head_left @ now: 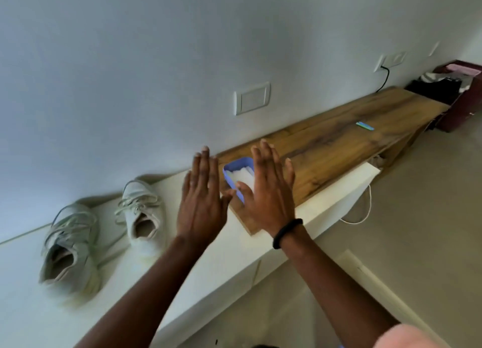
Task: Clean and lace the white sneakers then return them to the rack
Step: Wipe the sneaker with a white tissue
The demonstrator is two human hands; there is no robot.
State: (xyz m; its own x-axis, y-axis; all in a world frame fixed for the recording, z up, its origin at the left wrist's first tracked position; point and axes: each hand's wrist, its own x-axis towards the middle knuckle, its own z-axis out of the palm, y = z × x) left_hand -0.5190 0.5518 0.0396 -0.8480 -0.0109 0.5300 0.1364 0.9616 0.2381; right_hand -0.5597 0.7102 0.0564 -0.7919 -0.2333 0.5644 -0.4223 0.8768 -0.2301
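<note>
Two white laced sneakers stand side by side on a white counter (pixel 78 308), toes toward the wall: the left sneaker (pixel 69 246) and the right sneaker (pixel 143 212). My left hand (pixel 200 196) and my right hand (pixel 266 191) are raised flat above the counter, backs toward me, holding nothing. A black band circles my right wrist. Between and behind my hands sits a blue tub (pixel 236 169) holding something white; my right hand hides part of it.
A wooden board (pixel 339 144) runs along the wall to the right, with a small blue-green item (pixel 364 125) on it. A dark red box (pixel 461 100) of clothes stands at the far right. A white cable (pixel 365 212) hangs below the counter's edge.
</note>
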